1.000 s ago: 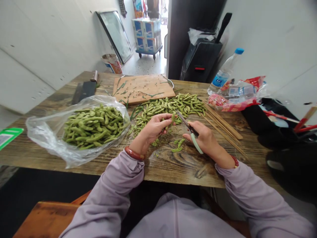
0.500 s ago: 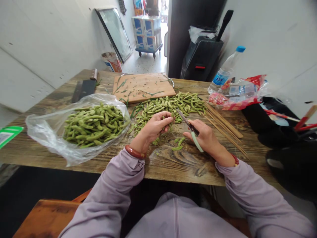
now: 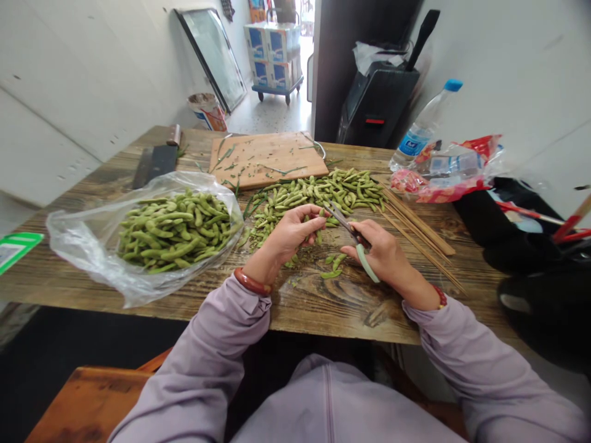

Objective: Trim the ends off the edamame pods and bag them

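A clear plastic bag (image 3: 83, 245) heaped with green pods (image 3: 178, 231) rests on a wooden counter (image 3: 314, 314) at nine o'clock from the hands, a scrap-strewn cutting board (image 3: 277, 149) at eleven. The left hand (image 3: 292, 232) has its grip pinched narrow on a single pod (image 3: 319, 236) — light by the look of it, firm but slightly pliant, likely best held mid-length with the ends free and a gentle squeeze. A loose pile (image 3: 318, 189) spreads at twelve o'clock; a few stray pods (image 3: 338, 261) lie at five. Scissors (image 3: 346, 224) angle toward ten o'clock, tips near the pod — contact is too small to tell — their handles wrapped in the right hand (image 3: 382, 247). A bottle (image 3: 415, 138) stands at two o'clock, wooden sticks (image 3: 422, 224) lying at three.
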`<state>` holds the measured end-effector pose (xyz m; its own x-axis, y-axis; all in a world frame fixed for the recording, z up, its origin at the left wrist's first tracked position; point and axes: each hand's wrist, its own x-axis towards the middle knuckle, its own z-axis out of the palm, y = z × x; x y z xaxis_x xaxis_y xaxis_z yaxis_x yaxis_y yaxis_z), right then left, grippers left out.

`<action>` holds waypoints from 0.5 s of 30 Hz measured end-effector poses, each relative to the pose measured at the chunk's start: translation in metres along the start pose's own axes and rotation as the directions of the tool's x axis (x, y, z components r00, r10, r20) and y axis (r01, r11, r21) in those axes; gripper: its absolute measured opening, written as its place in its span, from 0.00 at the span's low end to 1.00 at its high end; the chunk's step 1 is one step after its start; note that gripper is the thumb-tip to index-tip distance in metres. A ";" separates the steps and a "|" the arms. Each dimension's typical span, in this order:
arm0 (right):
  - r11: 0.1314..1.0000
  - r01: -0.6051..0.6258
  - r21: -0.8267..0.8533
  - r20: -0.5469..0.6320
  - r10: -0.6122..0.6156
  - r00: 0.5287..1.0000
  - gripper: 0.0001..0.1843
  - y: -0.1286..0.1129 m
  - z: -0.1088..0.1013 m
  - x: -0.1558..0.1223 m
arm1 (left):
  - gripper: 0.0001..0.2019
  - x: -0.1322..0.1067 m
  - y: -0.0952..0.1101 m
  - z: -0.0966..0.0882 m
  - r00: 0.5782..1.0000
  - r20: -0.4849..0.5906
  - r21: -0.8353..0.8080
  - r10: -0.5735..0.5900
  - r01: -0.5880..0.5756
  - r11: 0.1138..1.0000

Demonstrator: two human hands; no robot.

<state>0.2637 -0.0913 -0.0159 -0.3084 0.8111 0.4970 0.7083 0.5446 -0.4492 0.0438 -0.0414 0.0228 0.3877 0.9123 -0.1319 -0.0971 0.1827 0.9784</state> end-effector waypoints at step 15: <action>0.999 -0.042 -0.015 0.065 0.043 0.997 0.25 -0.001 0.000 -0.001 | 0.06 0.000 -0.008 0.012 0.999 0.028 0.270 0.040 -0.046 0.962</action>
<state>0.2635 -0.0929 -0.0158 -0.3185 0.8457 0.4282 0.7301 0.5070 -0.4582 0.0552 -0.0472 0.0170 0.4092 0.9082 -0.0882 0.1366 0.0346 0.9900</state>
